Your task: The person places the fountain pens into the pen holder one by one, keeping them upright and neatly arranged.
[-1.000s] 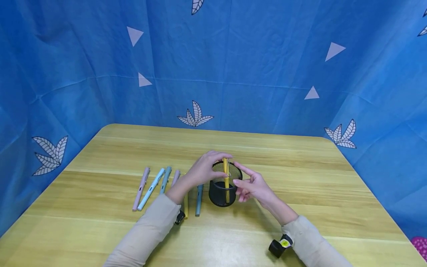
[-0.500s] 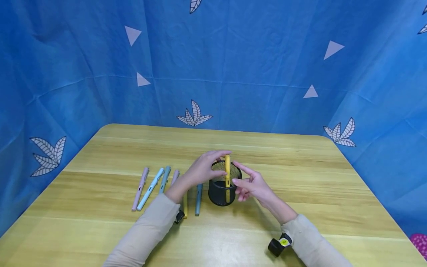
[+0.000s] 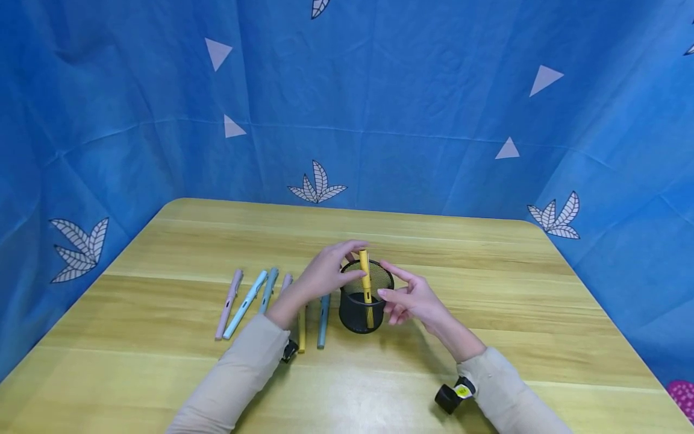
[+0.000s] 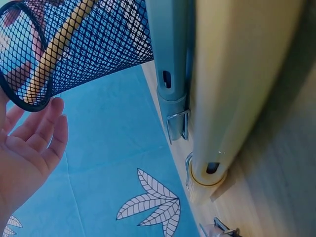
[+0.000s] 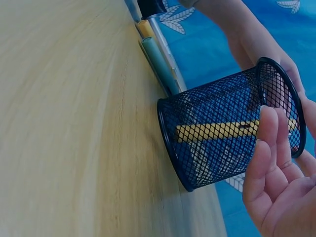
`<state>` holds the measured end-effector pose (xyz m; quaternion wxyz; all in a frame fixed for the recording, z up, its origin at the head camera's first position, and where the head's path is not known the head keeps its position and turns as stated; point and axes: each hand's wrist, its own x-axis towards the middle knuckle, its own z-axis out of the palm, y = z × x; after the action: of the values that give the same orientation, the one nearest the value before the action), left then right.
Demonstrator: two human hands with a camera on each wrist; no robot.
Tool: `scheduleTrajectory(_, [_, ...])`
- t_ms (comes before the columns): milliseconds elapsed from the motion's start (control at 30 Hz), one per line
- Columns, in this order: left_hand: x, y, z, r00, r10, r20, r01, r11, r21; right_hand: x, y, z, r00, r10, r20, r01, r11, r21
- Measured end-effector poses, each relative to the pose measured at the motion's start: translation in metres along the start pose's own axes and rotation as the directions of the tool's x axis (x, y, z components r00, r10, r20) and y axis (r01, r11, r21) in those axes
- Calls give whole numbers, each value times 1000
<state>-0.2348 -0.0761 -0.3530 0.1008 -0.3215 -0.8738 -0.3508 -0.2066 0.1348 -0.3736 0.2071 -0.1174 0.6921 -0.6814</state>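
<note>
I see my left hand [image 3: 331,274] pinching the yellow pen [image 3: 366,288], which stands in the black mesh cup [image 3: 364,304] on the desk [image 3: 488,289]. My right hand [image 3: 409,296], its grip loose and wide, rests by the cup's rim.

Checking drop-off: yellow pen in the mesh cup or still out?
In. The yellow pen stands in the black mesh cup, its top above the rim, pinched by the left hand; the right wrist view shows it through the mesh.
</note>
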Motion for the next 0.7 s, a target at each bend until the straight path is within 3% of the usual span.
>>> scheduleTrajectory(700, [-8, -7, -15, 997, -59, -54, 54, 995, -79, 0, 1, 0, 1000, -3, -1, 3, 1000, 19])
